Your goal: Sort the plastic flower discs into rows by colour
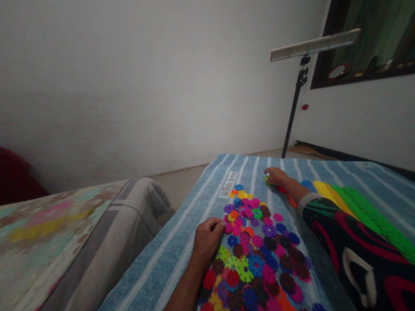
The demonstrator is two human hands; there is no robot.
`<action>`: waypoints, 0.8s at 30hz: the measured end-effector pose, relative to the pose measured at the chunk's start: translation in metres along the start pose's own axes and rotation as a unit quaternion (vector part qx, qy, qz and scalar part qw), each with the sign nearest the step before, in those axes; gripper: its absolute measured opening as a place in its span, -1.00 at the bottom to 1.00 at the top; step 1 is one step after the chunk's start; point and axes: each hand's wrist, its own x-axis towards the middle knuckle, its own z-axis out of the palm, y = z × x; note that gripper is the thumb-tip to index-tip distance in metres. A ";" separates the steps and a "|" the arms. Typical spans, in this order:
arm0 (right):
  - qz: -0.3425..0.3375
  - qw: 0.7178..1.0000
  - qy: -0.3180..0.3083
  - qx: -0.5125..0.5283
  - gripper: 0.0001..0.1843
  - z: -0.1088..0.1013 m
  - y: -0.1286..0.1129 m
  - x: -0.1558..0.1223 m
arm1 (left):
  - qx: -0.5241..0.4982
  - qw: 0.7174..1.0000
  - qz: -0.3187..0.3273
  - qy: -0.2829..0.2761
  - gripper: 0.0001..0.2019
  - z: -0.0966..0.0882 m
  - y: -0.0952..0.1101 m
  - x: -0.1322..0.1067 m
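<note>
A heap of several flat, flower-shaped plastic discs (256, 250) in pink, purple, blue, yellow and red lies on a blue striped cloth (181, 242). My left hand (207, 239) rests at the heap's left edge with its fingers curled, fingertips touching a pink disc. My right hand (276, 176) reaches farther out on the cloth, fingers closed around a small green disc (266, 178). A row of joined discs (359, 207) in blue, yellow and green runs along the right, beside my patterned sleeve (337, 242).
The cloth bears a label reading "With love" (228, 185). A grey cushion (129, 224) and a pastel patterned surface (42, 242) lie to the left. A light bar on a black stand (296, 99) is by the far wall, near a dark-framed window (369, 43).
</note>
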 end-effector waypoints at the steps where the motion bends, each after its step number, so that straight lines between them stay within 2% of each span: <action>1: 0.004 1.000 -0.007 -0.008 -0.48 0.001 0.001 0.001 | 0.003 1.000 0.000 0.000 -0.73 0.000 0.000 0.000; 8: 0.015 0.998 -0.042 -0.042 -0.51 0.000 0.002 0.001 | 0.010 1.000 0.002 0.000 -0.71 0.000 -0.005 0.001; 15: 0.016 0.997 -0.048 -0.055 -0.53 -0.004 -0.003 -0.006 | 0.001 1.000 -0.002 0.002 -0.72 0.001 -0.003 0.002; 20: -0.009 0.997 -0.044 -0.064 -0.61 -0.013 -0.023 -0.021 | 0.001 1.000 0.000 0.004 -0.71 0.001 -0.002 0.002; 24: -0.064 0.995 -0.050 -0.061 -0.63 -0.025 -0.052 -0.052 | -0.003 1.000 0.009 0.001 -0.71 0.001 -0.003 0.003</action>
